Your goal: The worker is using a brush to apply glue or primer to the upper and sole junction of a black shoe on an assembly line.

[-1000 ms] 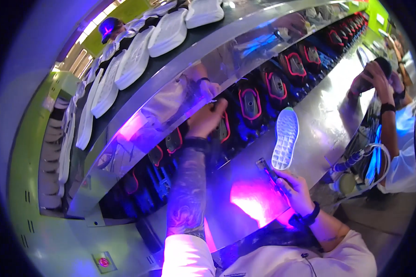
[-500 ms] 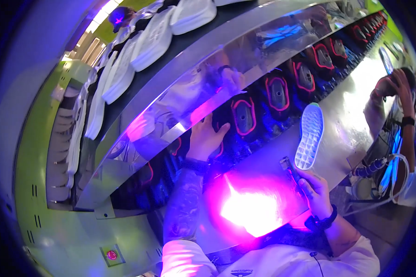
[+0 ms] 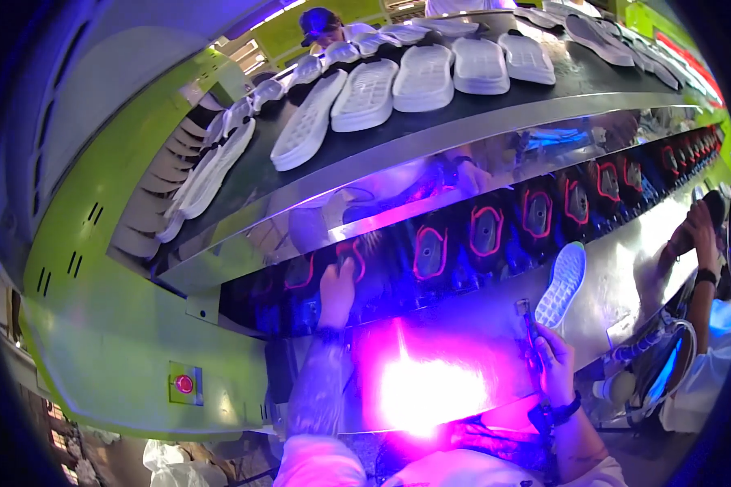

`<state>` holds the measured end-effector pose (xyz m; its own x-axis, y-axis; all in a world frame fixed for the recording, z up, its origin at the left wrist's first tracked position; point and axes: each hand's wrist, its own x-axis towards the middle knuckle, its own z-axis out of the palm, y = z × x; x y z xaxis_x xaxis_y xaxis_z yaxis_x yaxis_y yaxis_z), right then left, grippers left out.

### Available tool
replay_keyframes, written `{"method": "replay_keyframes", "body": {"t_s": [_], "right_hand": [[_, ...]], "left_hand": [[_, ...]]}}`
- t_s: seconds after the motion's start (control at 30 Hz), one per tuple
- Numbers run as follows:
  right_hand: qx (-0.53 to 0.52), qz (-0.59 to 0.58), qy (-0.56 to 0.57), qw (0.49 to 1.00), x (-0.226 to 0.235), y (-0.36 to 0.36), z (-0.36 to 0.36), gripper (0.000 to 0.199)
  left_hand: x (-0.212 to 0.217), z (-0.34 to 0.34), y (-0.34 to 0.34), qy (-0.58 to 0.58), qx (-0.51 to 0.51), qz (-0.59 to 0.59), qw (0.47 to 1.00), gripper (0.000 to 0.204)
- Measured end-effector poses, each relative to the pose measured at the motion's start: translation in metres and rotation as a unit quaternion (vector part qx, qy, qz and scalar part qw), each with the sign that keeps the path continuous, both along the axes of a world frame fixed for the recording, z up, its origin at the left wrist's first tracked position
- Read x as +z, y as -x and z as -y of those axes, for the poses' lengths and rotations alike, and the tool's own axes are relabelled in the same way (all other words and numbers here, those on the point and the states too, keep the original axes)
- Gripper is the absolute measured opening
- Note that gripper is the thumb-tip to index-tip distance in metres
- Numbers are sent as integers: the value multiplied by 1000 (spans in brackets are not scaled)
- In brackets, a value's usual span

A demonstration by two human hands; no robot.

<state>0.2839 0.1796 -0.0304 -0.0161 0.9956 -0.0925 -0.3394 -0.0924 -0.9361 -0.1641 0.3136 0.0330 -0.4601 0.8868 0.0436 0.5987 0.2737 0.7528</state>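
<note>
My left hand point(image 3: 338, 294) is at the lower row of dark shoe uppers, its fingers curled and its thumb against a red-outlined shoe upper point(image 3: 352, 261); part of the grip is hidden. Low in my right hand point(image 3: 555, 364) is a slim dark-handled tool point(image 3: 530, 331) with a metal end pointing up and away; its exact kind is unclear. Just beyond that tool, a pale shoe sole point(image 3: 562, 284) lies on the metal ledge point(image 3: 479, 312), its gridded side up. More red-outlined uppers point(image 3: 486, 230) stand in a line to the right.
White soles point(image 3: 425, 77) line the upper dark belt point(image 3: 581, 77). A bright pink glare point(image 3: 434, 385) covers the near ledge. At right, a co-worker's hands point(image 3: 697, 231) hold a dark shoe. A red button point(image 3: 184, 383) sits on the green machine housing point(image 3: 138, 325).
The view has swung left and up, showing more of the upper belt. My left hand, spread before, has curled in at a shoe upper. My right hand still holds the tool.
</note>
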Motion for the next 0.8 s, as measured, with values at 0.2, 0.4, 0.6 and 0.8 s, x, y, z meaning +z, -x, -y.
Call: {"method": "replay_keyframes", "body": {"t_s": [0.2, 0.4, 0.6, 0.8], "right_hand": [[-10, 23, 18, 1000, 4, 5, -3, 38], [-6, 157, -2, 988, 19, 6, -6, 36], [-25, 159, -27, 987, -4, 12, -18, 36], [-18, 173, -23, 985, 5, 18, -7, 39]], "left_hand": [[71, 198, -17, 80, -39, 62, 994, 51], [60, 254, -58, -150, -80, -278, 945, 36], [-11, 185, -73, -111, -213, -62, 969, 32], [26, 122, -78, -74, -220, -232, 945, 74]]}}
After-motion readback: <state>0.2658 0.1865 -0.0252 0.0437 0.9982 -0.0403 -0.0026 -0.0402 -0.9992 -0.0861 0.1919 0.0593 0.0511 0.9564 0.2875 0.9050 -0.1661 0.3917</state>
